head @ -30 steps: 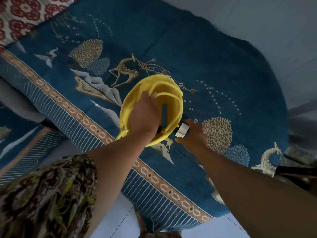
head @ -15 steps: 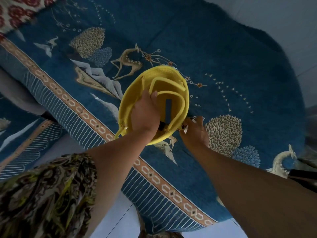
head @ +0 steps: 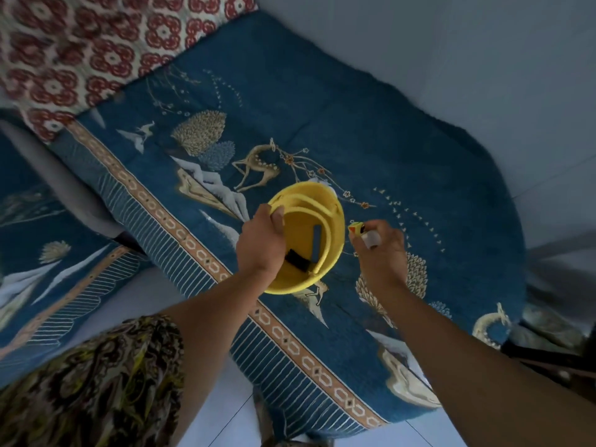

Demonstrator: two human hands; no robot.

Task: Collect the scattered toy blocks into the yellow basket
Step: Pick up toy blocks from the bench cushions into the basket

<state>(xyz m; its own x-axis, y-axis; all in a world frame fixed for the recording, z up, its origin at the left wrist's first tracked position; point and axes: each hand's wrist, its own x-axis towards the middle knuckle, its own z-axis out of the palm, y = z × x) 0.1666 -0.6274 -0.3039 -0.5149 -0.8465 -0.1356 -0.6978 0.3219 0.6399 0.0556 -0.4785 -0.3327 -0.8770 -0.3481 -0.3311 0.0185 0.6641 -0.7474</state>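
Note:
The yellow basket hangs over the blue patterned blanket, its opening turned toward me. My left hand grips its near rim and handle. Inside lie a blue block and a dark block. Just right of the basket, my right hand pinches a white block and a small yellow block with red on it, held together at the fingertips close to the basket's right rim.
The blue blanket with deer and tree patterns covers a rounded seat. A red floral cushion lies at the top left. Pale tiled floor shows beyond the seat and below its front edge.
The view has shifted, so the basket sits lower and further right. My right hand has lifted from the blanket beside the basket and now shows a yellow block along with the white one.

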